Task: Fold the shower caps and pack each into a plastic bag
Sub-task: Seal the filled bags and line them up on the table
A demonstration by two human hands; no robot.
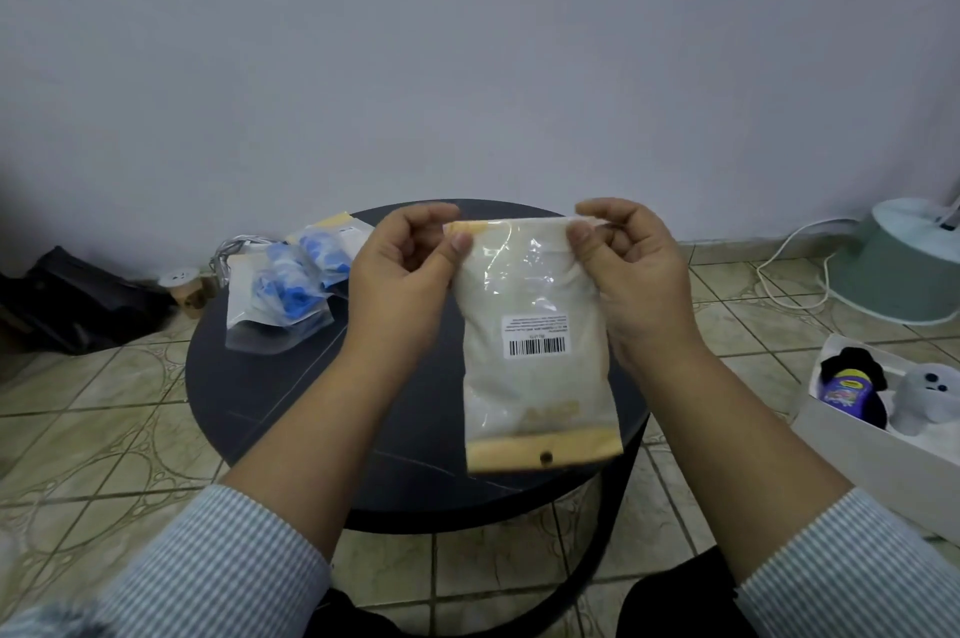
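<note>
I hold a clear plastic bag [535, 325] upright in the air above the round dark table [291, 388]. The bag has a barcode label, a yellow strip with a hole at its lower end, and something pale inside. My left hand [400, 273] pinches the bag's top left corner. At the top right corner my right hand [628, 268] pinches it too. On the table's far left lie two packed bags holding blue shower caps [285, 289].
A white box [883, 460] with a dark bottle and a pale toy stands on the tiled floor at the right. A green round base with a white cable [904, 268] is at the back right. A black bag [78, 299] lies by the wall at the left.
</note>
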